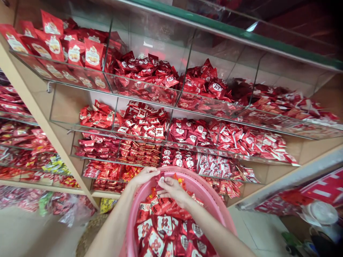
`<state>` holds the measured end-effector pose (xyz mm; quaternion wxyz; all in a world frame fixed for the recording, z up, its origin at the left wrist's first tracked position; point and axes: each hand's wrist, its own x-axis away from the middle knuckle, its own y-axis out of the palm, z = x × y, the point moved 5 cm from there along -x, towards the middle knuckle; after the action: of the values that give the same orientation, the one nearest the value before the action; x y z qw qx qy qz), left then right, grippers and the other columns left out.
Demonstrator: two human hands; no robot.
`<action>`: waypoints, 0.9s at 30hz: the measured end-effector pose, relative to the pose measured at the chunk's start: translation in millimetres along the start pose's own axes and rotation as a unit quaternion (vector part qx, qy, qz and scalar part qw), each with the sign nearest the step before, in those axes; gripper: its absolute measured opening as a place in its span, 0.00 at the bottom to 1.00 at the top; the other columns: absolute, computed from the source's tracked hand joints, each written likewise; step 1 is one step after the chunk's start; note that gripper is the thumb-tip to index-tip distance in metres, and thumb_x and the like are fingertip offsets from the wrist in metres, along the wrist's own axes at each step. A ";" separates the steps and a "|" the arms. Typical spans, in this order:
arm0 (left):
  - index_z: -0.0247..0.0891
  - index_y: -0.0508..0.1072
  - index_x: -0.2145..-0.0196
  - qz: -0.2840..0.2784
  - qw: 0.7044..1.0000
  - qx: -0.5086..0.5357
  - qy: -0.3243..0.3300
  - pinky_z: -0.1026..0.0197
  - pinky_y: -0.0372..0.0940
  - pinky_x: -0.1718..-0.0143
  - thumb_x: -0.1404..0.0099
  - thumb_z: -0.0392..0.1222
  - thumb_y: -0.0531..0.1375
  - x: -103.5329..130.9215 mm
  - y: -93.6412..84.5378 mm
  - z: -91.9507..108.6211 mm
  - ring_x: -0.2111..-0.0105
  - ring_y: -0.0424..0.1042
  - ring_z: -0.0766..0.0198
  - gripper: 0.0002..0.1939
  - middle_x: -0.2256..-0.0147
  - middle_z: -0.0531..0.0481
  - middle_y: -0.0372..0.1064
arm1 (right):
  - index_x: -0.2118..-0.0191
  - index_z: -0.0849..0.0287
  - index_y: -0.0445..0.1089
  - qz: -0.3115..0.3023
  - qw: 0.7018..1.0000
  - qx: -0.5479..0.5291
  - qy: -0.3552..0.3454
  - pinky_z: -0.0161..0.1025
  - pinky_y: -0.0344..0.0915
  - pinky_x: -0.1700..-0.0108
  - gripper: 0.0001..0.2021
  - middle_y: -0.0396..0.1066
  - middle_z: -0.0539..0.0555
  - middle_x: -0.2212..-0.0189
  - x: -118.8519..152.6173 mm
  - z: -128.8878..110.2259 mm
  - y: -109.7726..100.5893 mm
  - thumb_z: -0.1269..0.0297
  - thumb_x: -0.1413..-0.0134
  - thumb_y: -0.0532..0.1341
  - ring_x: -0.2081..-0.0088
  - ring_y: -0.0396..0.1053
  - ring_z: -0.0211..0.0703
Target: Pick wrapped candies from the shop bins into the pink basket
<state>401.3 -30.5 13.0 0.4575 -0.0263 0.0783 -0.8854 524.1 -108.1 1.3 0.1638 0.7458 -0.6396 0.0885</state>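
1. The left hand [147, 175] reaches over the far left rim of a pink basin [206, 189], its fingers drawn together and its fingertips pinching the upper edge of a dark red packet [161, 178].
2. The right hand [173, 190] meets the same packet from the right, thumb and fingertips nearly closed on its lower part, the other fingers loosely bent above the basin's contents.
3. That packet, marked with a pale patch, is between the two hands, above the basin's far side.
4. Inside the basin, red-and-cream packets [164, 223] lie heaped beside dark red packets with white hearts [197, 230].
5. Just beyond stand tiered shelves with clear fronts [150, 93], divided into compartments of mostly red packets.
6. Larger red bags [93, 53] fill the upper left compartment.
7. Further left, yellow packets [56, 165] sit among red ones on another shelf unit.
8. Pale floor tiles [248, 228] show right of the basin; a translucent container [323, 212] stands near the right edge, its contents too blurred to tell.
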 end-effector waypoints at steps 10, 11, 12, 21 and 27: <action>0.34 0.77 0.72 -0.028 0.999 -0.017 -0.023 0.65 0.58 0.64 0.50 0.49 0.63 2.5 -0.9 1.7 0.69 0.66 0.64 0.14 0.72 0.51 0.71 | 0.71 0.58 0.66 -0.070 0.981 0.173 -0.058 0.31 0.59 0.74 0.18 0.66 0.46 0.76 1.6 -13.8 -14.2 0.50 0.63 0.67 0.77 0.63 0.33; 0.34 0.77 0.72 -0.026 0.999 -0.014 -0.024 0.64 0.58 0.64 0.50 0.49 0.63 2.1 -1.7 0.0 0.69 0.66 0.65 0.14 0.72 0.51 0.71 | 0.71 0.59 0.66 -0.069 0.979 0.180 -0.064 0.32 0.60 0.74 0.18 0.65 0.46 0.76 0.4 -13.7 -14.5 0.50 0.62 0.66 0.77 0.63 0.33; 0.34 0.77 0.72 -0.023 0.999 -0.011 -0.027 0.64 0.58 0.64 0.51 0.49 0.63 1.6 -2.5 -2.0 0.69 0.66 0.65 0.14 0.73 0.51 0.71 | 0.71 0.59 0.66 -0.064 0.979 0.183 -0.069 0.32 0.60 0.74 0.18 0.65 0.46 0.77 -0.9 -13.2 -14.7 0.49 0.61 0.66 0.77 0.62 0.33; 0.33 0.75 0.75 -0.014 1.000 0.012 -0.024 0.64 0.59 0.64 0.52 0.48 0.64 1.6 -2.4 -4.2 0.71 0.65 0.66 0.13 0.74 0.52 0.70 | 0.70 0.60 0.68 -0.023 0.988 0.140 -0.058 0.34 0.64 0.71 0.19 0.66 0.47 0.75 4.1 -16.9 -15.5 0.47 0.60 0.64 0.73 0.65 0.36; 0.33 0.75 0.76 -0.013 0.999 0.028 -0.026 0.64 0.59 0.65 0.52 0.47 0.65 2.0 -1.4 -5.4 0.72 0.65 0.67 0.12 0.75 0.53 0.69 | 0.69 0.60 0.69 0.029 0.994 0.108 -0.019 0.30 0.60 0.77 0.18 0.68 0.48 0.76 8.2 -16.5 -22.2 0.50 0.63 0.67 0.77 0.64 0.33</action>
<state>398.4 -30.7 7.8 0.4482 -0.0374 0.0413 -0.8922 548.5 -106.9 16.6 0.0675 0.7419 -0.6507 0.1471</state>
